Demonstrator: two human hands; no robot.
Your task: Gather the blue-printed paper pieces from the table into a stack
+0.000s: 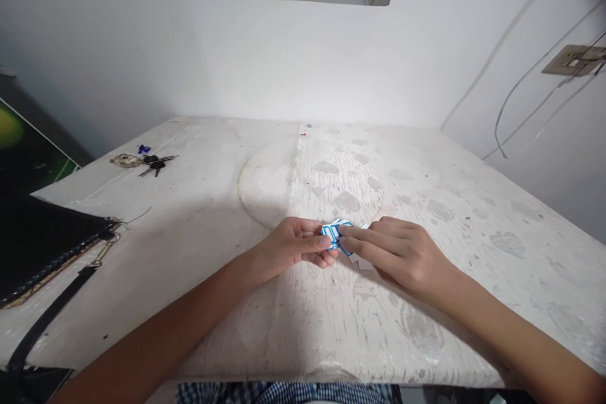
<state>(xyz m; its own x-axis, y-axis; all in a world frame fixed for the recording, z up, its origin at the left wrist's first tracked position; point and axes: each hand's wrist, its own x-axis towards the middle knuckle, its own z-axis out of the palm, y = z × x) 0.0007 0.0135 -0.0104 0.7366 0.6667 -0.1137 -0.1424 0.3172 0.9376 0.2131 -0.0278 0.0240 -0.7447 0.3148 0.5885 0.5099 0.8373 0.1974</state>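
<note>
My left hand (307,241) is closed on small white paper pieces with blue lines (332,233), pinching them between thumb and fingers above the table. From the other side, the fingertips of my right hand (402,249) press on the same blue-lined pieces. Its thumb is hidden under the hand. Plain white paper pieces (362,262) with angular edges stick out below the right fingers; whether they rest on the table or are held by that hand is not plain.
The table (213,183) has a wrinkled, clear-covered white top against a wall. Keys (154,164) with a metal tag (127,160) and a small blue object (144,149) lie back left. A black bag (52,240) with a strap (57,312) sits at left. Wires (502,113) hang at right.
</note>
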